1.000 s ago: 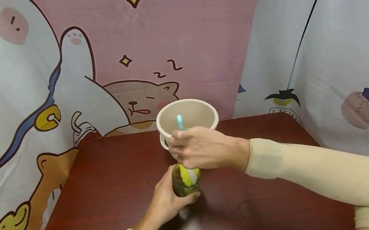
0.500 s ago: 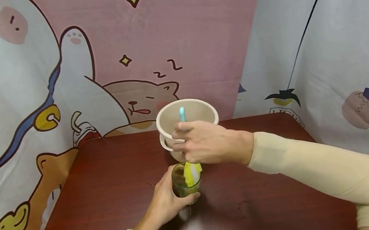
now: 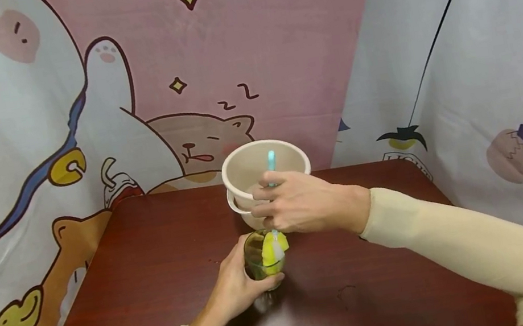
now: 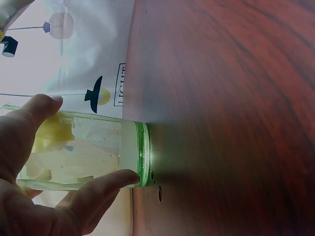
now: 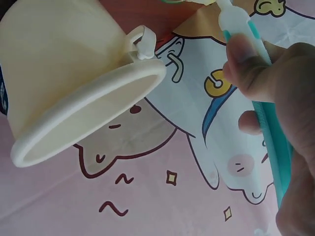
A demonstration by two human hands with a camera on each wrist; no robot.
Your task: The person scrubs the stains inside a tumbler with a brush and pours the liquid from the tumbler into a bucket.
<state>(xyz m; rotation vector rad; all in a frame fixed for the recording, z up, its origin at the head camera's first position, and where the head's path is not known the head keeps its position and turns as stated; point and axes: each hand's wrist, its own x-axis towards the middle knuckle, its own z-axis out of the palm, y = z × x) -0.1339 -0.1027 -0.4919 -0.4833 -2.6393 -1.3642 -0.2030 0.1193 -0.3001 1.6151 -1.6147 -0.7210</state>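
Note:
My left hand (image 3: 234, 284) wraps round a green-tinted drinking glass (image 3: 254, 255), which stands on the table. In the left wrist view, the thumb and fingers curl about the clear side of the glass (image 4: 101, 152), with droplets on its wall. My right hand (image 3: 305, 200) holds a sponge cup brush above it by the teal handle (image 3: 271, 159). Its yellow and white sponge head (image 3: 270, 252) is inside the mouth of the glass, against the right side. The right wrist view shows thumb and fingers gripping the teal and white handle (image 5: 276, 157).
Just beyond the right hand stands a cream bucket (image 3: 241, 167) with a handle at its side. The reddish-brown table (image 3: 161, 243) has a faint wet mark (image 3: 346, 287) on the right. Printed cloth (image 3: 272, 40) hangs close behind and at both sides.
My right hand has shifted a little to the right, and the brush handle leans further right with it. The sponge head has moved to the glass's right side. The left hand and glass stay put.

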